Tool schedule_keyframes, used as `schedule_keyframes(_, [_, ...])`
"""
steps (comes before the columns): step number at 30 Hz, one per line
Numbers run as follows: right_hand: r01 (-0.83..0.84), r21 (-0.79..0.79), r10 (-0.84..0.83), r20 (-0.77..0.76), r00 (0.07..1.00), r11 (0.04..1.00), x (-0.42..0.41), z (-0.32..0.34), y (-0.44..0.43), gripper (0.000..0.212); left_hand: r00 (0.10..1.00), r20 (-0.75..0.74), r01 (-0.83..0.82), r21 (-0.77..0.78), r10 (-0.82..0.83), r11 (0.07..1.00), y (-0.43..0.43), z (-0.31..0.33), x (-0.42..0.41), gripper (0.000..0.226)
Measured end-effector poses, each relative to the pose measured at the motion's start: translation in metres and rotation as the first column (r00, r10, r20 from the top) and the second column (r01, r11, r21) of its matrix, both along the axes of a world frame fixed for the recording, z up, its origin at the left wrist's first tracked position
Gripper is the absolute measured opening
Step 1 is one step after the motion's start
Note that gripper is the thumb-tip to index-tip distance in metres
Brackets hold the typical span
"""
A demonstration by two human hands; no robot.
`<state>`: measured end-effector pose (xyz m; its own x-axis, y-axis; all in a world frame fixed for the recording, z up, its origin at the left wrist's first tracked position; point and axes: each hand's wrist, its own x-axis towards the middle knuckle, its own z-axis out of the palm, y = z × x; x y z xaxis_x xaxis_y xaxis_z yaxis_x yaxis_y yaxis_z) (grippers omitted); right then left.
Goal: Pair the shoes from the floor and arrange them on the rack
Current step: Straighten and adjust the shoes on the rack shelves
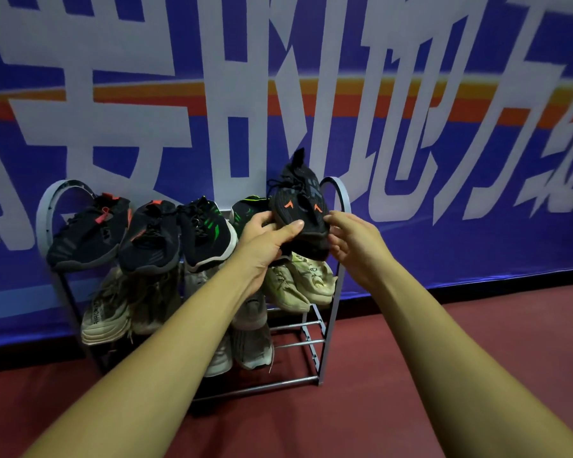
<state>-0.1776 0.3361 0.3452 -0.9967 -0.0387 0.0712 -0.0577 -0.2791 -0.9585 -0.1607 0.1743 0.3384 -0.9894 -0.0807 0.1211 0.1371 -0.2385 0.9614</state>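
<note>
- Task item: the black pair point(300, 206) (orange marks on the uppers, two shoes pressed side by side) is held at the right end of the rack point(262, 387), over its top tier and just inside its right hoop. I judge it not yet seated.
- Key relation: the pair's long axis stands steep. Heels point up and away from the rack front, and toes point down toward the fingers. Both hands meet the pair at its toe end, so the free slot lies directly beneath and behind the fingers.
- Left hand point(268, 239): the thumb lies across the top of the toes and the fingers are curled underneath, so this hand grips the pair and carries the load. It is the nearer hand to the rack's middle.
- Right hand point(354, 239): it is at the pair's outer edge, toward the rack's right hoop, with the thumb tip touching the side and the fingers loosely curled below. I cannot tell whether it pinches the pair or only steadies it.
- Arm pose: both forearms are stretched forward and converge above the rack front, the left one crossing in front of the lower tiers.
- Next move, as I judge it: tilt the heels down onto the top tier, to the right of the green-striped shoe point(209, 233).
</note>
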Motion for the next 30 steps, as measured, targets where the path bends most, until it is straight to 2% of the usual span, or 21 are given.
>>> schedule_keyframes(2, [-0.067, 0.011, 0.067, 0.023, 0.997, 0.998, -0.001, -0.006, 0.007, 0.012, 1.0, -0.02, 0.0, -0.058, -0.001, 0.998, 0.005, 0.001, -0.004, 0.055])
schedule_keyframes(4, [-0.079, 0.021, 0.078, 0.039, 0.996, 0.997, -0.002, -0.009, 0.014, 0.015, 0.999, -0.053, 0.003, -0.182, -0.012, 0.983, 0.01, 0.002, -0.008, 0.052])
schedule_keyframes(7, [0.017, 0.008, -0.018, 0.076, 0.997, 1.0, -0.01, -0.014, 0.025, 0.026, 0.996, -0.09, -0.007, -0.377, -0.029, 0.926, 0.017, -0.002, -0.013, 0.04])
schedule_keyframes(9, [0.096, 0.025, -0.098, 0.105, 0.99, 0.995, -0.015, -0.019, 0.031, 0.034, 0.992, -0.125, -0.084, -0.531, 0.02, 0.843, 0.021, -0.008, -0.019, 0.033])
schedule_keyframes(14, [0.121, 0.036, -0.125, 0.128, 0.984, 0.992, -0.02, -0.031, 0.037, 0.028, 0.974, -0.182, -0.228, -0.752, 0.138, 0.619, 0.03, -0.006, -0.022, 0.045])
schedule_keyframes(18, [0.132, 0.117, -0.144, 0.095, 0.985, 0.984, -0.019, -0.038, 0.038, 0.018, 0.965, -0.188, -0.256, -0.834, 0.185, 0.488, 0.035, -0.008, -0.024, 0.07])
schedule_keyframes(21, [0.1, 0.167, -0.121, 0.121, 0.985, 0.981, -0.012, -0.038, 0.037, 0.023, 0.956, -0.224, -0.284, -0.867, 0.188, 0.409, 0.038, -0.008, -0.027, 0.055])
schedule_keyframes(25, [0.031, 0.143, -0.053, 0.154, 0.987, 0.989, -0.008, -0.037, 0.035, 0.025, 0.948, -0.265, -0.304, -0.918, 0.179, 0.253, 0.041, -0.011, -0.031, 0.061])
schedule_keyframes(28, [0.012, 0.054, -0.02, 0.154, 0.988, 0.998, -0.01, -0.033, 0.037, 0.024, 0.947, -0.277, -0.311, -0.919, 0.162, 0.245, 0.04, -0.013, -0.035, 0.061])
schedule_keyframes(30, [0.026, 0.089, -0.04, 0.159, 0.987, 0.996, -0.01, -0.029, 0.037, 0.028, 0.95, -0.278, -0.308, -0.912, 0.142, 0.272, 0.039, -0.013, -0.038, 0.057])
